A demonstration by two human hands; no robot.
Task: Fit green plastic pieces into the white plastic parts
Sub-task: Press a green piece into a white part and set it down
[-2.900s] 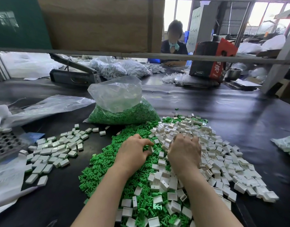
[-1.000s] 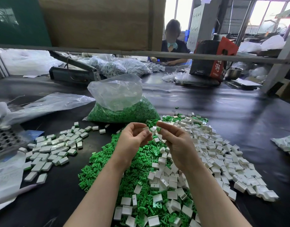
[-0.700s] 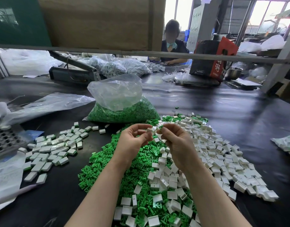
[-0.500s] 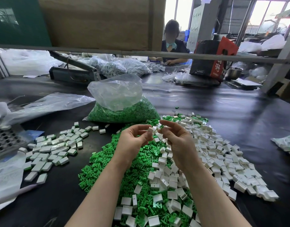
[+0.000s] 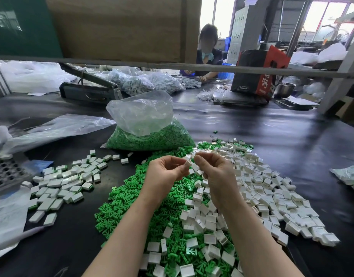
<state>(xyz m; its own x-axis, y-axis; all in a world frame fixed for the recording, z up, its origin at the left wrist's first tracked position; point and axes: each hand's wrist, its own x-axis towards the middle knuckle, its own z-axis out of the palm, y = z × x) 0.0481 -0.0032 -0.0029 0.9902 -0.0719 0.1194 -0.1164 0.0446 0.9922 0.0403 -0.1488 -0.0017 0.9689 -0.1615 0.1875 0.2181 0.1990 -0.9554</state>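
Dozens of finished parts [image 5: 60, 188] lie left of the green heap [image 5: 132, 196], while your left hand [image 5: 164, 176] and right hand [image 5: 216, 176] pinch one white part [image 5: 187, 163] above it, hundreds of white parts [image 5: 272, 196] remaining unfitted to its right.

One head-worn wide-angle camera looked forward and down from close above the black counter [image 5: 272, 136], with both forearms reaching in from the bottom edge and the far workshop bent across the top of the view.
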